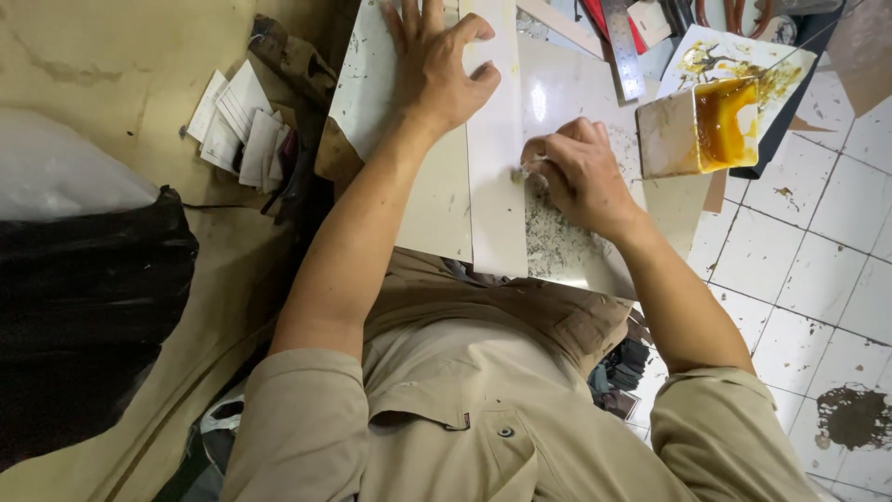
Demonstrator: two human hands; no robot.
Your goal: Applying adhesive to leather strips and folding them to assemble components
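My left hand (435,63) presses flat, fingers spread, on a long white strip (496,158) that lies over a pale board (423,200). My right hand (578,172) is closed on a small brush-like tool (523,170), whose tip touches the right edge of the strip. To the right of that edge lies a glossy white sheet (564,98), speckled dark below my right hand. A small box-shaped container (699,130) with amber liquid inside stands just right of my right hand.
A stained white tile (734,56) lies behind the container. A metal ruler (621,46) and red tools sit at the top. Folded paper slips (237,125) lie at left, a black bag (84,307) lower left. Stained white floor tiles (827,279) fill the right.
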